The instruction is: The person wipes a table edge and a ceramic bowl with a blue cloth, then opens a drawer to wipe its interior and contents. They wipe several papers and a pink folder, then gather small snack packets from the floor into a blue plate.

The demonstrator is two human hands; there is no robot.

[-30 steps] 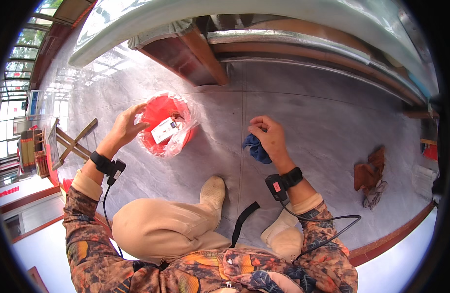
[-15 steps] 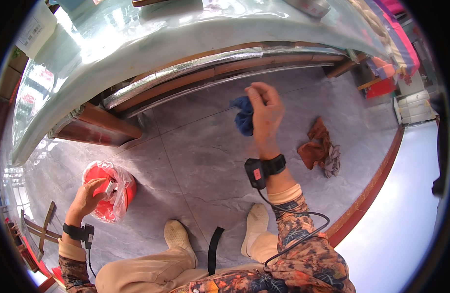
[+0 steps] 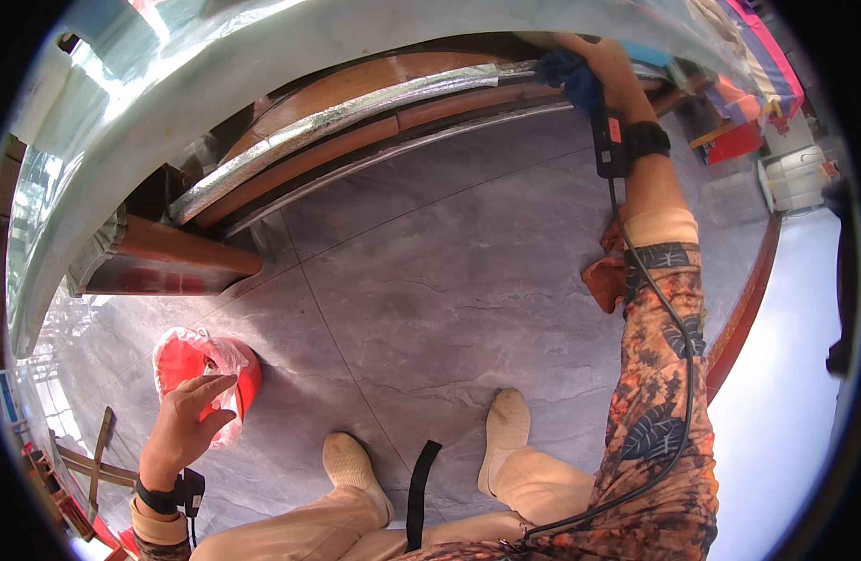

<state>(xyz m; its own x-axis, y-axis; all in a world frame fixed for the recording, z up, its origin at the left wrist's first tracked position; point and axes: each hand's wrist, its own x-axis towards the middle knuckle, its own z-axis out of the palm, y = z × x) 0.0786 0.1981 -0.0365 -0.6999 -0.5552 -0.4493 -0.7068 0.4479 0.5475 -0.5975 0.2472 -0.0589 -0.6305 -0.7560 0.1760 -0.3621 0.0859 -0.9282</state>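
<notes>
My right hand [image 3: 617, 77] reaches far forward to the underside of the glossy pale tabletop [image 3: 374, 56]. It grips a crumpled dark blue cloth [image 3: 574, 79] beside a wooden rail [image 3: 328, 131] with a silvery strip; the tabletop edge partly covers the fingertips. Low on the left, my left hand [image 3: 185, 416] hovers over the near side of a red bin [image 3: 251, 374] lined with a clear plastic bag. Its thumb and fingers are apart, with nothing seen between them. What lies inside the bin is mostly hidden by the hand.
A brown cloth [image 3: 604, 283] lies on the grey tiled floor [image 3: 430, 262], partly behind my right sleeve. At left stands a thick wooden table leg [image 3: 178, 252]. A crossed wooden frame [image 3: 99, 458] is at far left. White containers [image 3: 793, 192] sit at far right.
My right hand has moved forward and right with the blue cloth, from above the floor to the table's underside. My left hand has shifted slightly down and right by the bin.
</notes>
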